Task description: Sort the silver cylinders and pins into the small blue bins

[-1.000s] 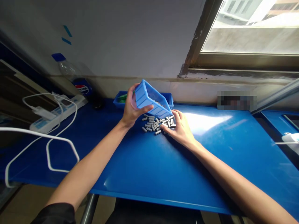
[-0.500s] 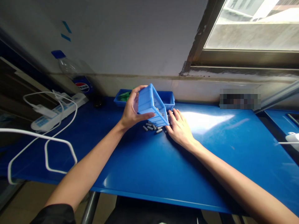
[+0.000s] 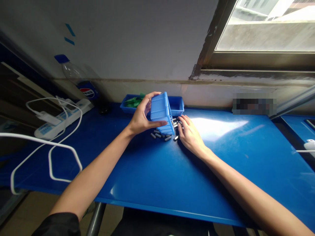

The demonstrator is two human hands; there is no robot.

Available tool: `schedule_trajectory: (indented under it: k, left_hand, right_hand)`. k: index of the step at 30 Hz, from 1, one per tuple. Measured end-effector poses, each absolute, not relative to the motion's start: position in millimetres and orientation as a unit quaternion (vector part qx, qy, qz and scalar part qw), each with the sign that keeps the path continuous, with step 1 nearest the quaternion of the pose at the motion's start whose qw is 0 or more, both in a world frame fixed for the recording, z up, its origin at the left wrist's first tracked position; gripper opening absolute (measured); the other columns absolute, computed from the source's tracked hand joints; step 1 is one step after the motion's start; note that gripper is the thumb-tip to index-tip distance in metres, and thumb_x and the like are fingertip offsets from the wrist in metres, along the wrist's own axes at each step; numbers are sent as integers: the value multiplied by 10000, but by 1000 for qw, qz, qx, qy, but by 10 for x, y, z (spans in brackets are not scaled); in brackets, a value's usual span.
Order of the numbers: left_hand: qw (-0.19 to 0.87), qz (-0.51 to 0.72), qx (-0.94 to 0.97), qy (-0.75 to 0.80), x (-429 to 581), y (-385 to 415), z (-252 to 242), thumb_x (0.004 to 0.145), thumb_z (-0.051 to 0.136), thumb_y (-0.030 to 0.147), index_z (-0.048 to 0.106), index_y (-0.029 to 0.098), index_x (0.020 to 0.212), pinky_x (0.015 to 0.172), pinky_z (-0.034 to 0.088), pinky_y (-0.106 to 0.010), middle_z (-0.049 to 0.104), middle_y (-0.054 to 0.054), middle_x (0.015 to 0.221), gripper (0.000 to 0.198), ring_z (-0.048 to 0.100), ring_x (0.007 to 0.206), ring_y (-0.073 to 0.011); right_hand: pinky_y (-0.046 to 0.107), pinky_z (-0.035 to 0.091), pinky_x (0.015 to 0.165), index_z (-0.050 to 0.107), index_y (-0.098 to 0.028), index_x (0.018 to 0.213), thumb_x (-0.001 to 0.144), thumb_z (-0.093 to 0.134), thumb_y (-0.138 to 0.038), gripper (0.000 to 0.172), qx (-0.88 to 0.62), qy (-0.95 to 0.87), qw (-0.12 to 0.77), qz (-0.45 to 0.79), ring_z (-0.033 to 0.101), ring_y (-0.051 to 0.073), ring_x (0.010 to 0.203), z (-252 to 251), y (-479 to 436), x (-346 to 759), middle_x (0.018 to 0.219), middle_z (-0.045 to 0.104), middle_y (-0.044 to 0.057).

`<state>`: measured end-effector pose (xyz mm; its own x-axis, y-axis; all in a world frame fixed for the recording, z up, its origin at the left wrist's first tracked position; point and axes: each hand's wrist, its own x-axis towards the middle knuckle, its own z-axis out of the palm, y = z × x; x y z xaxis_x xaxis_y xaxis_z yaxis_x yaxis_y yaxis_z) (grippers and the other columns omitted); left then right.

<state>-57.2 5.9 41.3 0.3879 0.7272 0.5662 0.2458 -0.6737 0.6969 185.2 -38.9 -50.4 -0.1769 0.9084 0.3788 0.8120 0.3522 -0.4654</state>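
Note:
A light-blue plastic bin [image 3: 159,108] is tipped on its side above the table, its opening facing right. My left hand [image 3: 142,118] grips it from the left, thumb along the near side. Several small grey metal pieces [image 3: 167,138] lie on the table below and beside the bin, and some show at its mouth. My right hand [image 3: 189,135] rests just right of the bin, fingers a little apart and curved beside the pieces; it holds nothing that I can make out. Behind the bin stands a darker blue tray [image 3: 178,105], with green material [image 3: 133,102] at its left end.
A cola bottle [image 3: 87,88] stands at the back left, near a white power strip [image 3: 52,124] with loose white cables [image 3: 73,150]. The blue table [image 3: 152,180] meets a wall behind. A blurred-out patch [image 3: 254,104] sits at the back right.
The bin has tipped further over, its mouth turning down to the right and its base facing me more. More grey pieces show at its mouth. My right hand has shifted slightly right.

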Motion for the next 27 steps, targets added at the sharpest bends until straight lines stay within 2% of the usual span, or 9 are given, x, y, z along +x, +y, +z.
schedule_trajectory:
  k: [3, 5, 9, 14, 17, 20, 23, 27]
  left_hand:
    - [270, 454, 789, 315, -574, 51, 428, 659, 865, 732, 442, 194, 1509, 1135, 515, -477, 509, -190, 1528, 1091, 581, 1357, -373]
    - [284, 448, 787, 316, -579, 44, 439, 650, 882, 711, 451, 194, 1503, 1130, 521, -470, 517, -188, 1527, 1087, 587, 1354, -368]
    - [306, 435, 785, 318, -581, 34, 458, 637, 914, 659, 473, 188, 1493, 1130, 523, -461, 545, -188, 1513, 1072, 595, 1354, -363]
    - [309, 422, 791, 319, -549, 59, 504, 637, 926, 624, 493, 186, 1509, 1160, 501, -460, 531, -185, 1552, 1067, 552, 1415, -382]
    - [311, 400, 799, 324, -495, 86, 575, 657, 926, 585, 495, 196, 1527, 1136, 521, -448, 540, -169, 1561, 1046, 576, 1393, -380]
    - [301, 378, 809, 335, -414, 114, 660, 668, 919, 574, 508, 211, 1529, 1077, 558, -441, 573, -153, 1539, 1020, 642, 1306, -365]
    - [278, 364, 824, 333, -337, 138, 723, 666, 917, 576, 533, 216, 1516, 1039, 570, -426, 595, -147, 1520, 999, 677, 1245, -352]
    - [255, 354, 835, 335, -281, 154, 764, 680, 908, 573, 546, 230, 1514, 1023, 571, -416, 601, -143, 1519, 972, 687, 1227, -346]
  right_hand:
    - [600, 398, 1241, 549, -59, 1470, 1059, 463, -445, 570, -577, -756, 300, 78, 444, 400, 1516, -472, -401, 1817, 1541, 547, 272]
    - [587, 385, 1253, 553, -51, 1454, 1053, 478, -435, 561, -582, -752, 300, 78, 427, 401, 1529, -462, -404, 1800, 1530, 553, 281]
    - [578, 377, 1263, 546, -58, 1455, 1068, 417, -391, 526, -577, -750, 310, 89, 392, 378, 1557, -479, -413, 1804, 1521, 571, 264]
    - [575, 357, 1278, 529, -74, 1487, 1084, 352, -414, 556, -564, -748, 328, 124, 381, 347, 1570, -490, -433, 1828, 1597, 508, 235]
    - [573, 357, 1278, 531, -110, 1491, 1083, 348, -418, 543, -557, -737, 351, 155, 400, 334, 1561, -464, -433, 1826, 1616, 489, 217]
    - [578, 391, 1252, 562, -175, 1451, 1066, 389, -392, 474, -548, -719, 385, 187, 473, 324, 1513, -410, -426, 1829, 1567, 554, 186]
    - [568, 472, 1175, 617, -224, 1356, 1018, 437, -311, 392, -534, -693, 438, 207, 613, 312, 1365, -318, -436, 1864, 1400, 686, 145]
    - [510, 551, 1034, 675, -237, 1196, 902, 546, -256, 322, -481, -694, 502, 188, 677, 302, 1167, -151, -498, 1938, 1243, 737, 115]
